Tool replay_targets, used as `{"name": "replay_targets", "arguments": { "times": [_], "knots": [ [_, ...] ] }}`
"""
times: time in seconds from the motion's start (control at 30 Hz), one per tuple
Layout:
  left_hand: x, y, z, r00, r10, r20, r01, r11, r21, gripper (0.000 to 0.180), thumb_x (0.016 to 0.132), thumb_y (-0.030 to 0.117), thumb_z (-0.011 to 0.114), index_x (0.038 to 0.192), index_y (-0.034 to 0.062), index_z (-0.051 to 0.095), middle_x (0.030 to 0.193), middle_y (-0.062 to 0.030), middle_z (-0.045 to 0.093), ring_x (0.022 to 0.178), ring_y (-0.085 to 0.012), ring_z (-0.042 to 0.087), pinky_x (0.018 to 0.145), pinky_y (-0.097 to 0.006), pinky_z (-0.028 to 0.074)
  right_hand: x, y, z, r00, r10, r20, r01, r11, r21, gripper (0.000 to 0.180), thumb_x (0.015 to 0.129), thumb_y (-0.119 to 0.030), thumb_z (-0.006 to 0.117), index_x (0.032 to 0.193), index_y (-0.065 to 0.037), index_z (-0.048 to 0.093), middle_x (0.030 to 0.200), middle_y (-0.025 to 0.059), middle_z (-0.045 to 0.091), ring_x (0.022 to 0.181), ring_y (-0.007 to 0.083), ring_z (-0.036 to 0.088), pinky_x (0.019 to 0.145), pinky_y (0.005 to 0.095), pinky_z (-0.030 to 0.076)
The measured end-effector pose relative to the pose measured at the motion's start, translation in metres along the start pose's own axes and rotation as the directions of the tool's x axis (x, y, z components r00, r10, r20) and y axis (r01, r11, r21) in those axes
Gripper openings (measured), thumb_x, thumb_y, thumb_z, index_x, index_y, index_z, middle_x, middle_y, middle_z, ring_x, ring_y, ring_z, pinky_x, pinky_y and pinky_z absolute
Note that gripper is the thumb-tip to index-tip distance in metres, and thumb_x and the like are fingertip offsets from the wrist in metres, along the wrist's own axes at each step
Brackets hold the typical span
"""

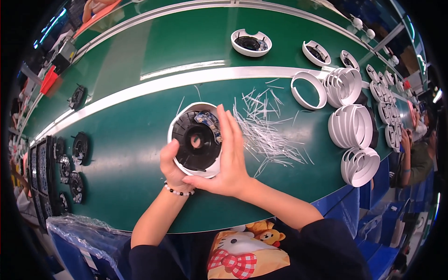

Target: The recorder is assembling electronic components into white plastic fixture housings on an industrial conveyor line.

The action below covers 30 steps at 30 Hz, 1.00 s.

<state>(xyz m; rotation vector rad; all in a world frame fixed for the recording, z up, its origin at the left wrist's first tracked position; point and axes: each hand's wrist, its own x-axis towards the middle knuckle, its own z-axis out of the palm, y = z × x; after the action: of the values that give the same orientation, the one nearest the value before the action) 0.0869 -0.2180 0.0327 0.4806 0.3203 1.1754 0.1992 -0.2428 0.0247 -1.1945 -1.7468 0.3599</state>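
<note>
White plastic forms the round housing (195, 140) that is held between both hands over the green work surface (126, 140); a black disc insert with a small circuit board is seated inside it. The left hand (171, 164) is cupped under the housing's near left rim, thumb laid on the edge. The right hand (229, 156) is pressed flat along the right side, fingers straight and together, thumb curled beneath; the housing's right rim is hidden by it.

Just right of the right hand a loose heap of thin white strips (266, 128) is scattered, too many and too tangled to be counted. Farther right, one single white ring (308, 90) and three stacks of white rings (353, 126) are seen; the rings within each stack cannot be counted. Beyond the hands, three further white housings (251, 42) are lined up on the far belt. Well to the left, about six black disc parts (80, 148) are laid out, some cut off by the dark rim.
</note>
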Motion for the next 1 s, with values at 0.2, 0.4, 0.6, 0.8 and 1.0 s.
{"name": "replay_targets", "arguments": {
  "times": [0.2,0.4,0.6,0.8,1.0],
  "knots": [
    [0.047,0.012,0.0,0.937,-0.023,-0.347,0.088,0.981,0.172,0.044,0.084,0.033,0.037,0.111,-0.0003,0.046,0.108,-0.0135,0.054,0.097,-0.024,0.053,0.089,-0.035,0.04,0.001,0.017,-0.032,0.983,-0.168,-0.076,0.17,0.985,0.026,0.101,0.06,-0.038,0.072,0.132,-0.001,0.012,0.134,0.0323,0.006,0.124,0.0479,0.008,0.098,0.0537,0.012],
    [0.125,0.081,-0.045,0.916,0.117,-0.384,0.019,0.943,0.333,0.035,0.086,0.032,0.035,0.106,0.0046,0.045,0.105,-0.0122,0.055,0.097,-0.0243,0.053,0.084,-0.04,0.044,0.032,0.081,-0.126,0.999,-0.032,-0.024,0.014,0.839,-0.545,0.045,0.066,-0.02,0.067,0.105,-0.003,0.053,0.119,0.0176,0.046,0.115,0.0356,0.037,0.096,0.0508,0.023],
    [0.205,0.107,-0.104,0.974,0.107,-0.198,-0.053,0.964,0.259,0.036,0.09,0.021,0.024,0.108,-0.0044,0.042,0.11,-0.0184,0.047,0.102,-0.0288,0.048,0.092,-0.046,0.038,0.017,0.149,-0.165,0.981,0.19,0.041,-0.076,0.569,-0.819,0.024,0.065,-0.017,0.066,0.084,-0.003,0.062,0.097,0.0114,0.059,0.104,0.0321,0.046,0.092,0.0513,0.026],
    [0.186,0.14,-0.096,0.752,0.584,-0.305,0.214,0.221,0.951,0.048,0.081,0.03,0.053,0.118,0.0014,0.041,0.116,-0.0157,0.048,0.106,-0.0254,0.048,0.087,-0.04,0.04,0.017,0.142,-0.165,0.999,0.017,-0.034,-0.037,0.642,-0.766,0.013,0.074,-0.009,0.058,0.083,0.001,0.058,0.082,0.0125,0.059,0.087,0.029,0.054,0.094,0.0441,0.03],
    [0.081,0.295,-0.181,0.916,0.397,-0.054,0.388,-0.844,0.371,0.028,0.073,0.006,0.046,0.099,0.0021,0.054,0.095,-0.02,0.057,0.09,-0.033,0.055,0.079,-0.041,0.043,0.007,0.039,-0.129,0.975,-0.205,0.09,0.221,0.833,-0.508,0.011,0.068,0.0,0.061,0.079,-0.001,0.057,0.076,0.0106,0.06,0.066,0.0259,0.056,0.058,0.0357,0.045]
  ]
}}
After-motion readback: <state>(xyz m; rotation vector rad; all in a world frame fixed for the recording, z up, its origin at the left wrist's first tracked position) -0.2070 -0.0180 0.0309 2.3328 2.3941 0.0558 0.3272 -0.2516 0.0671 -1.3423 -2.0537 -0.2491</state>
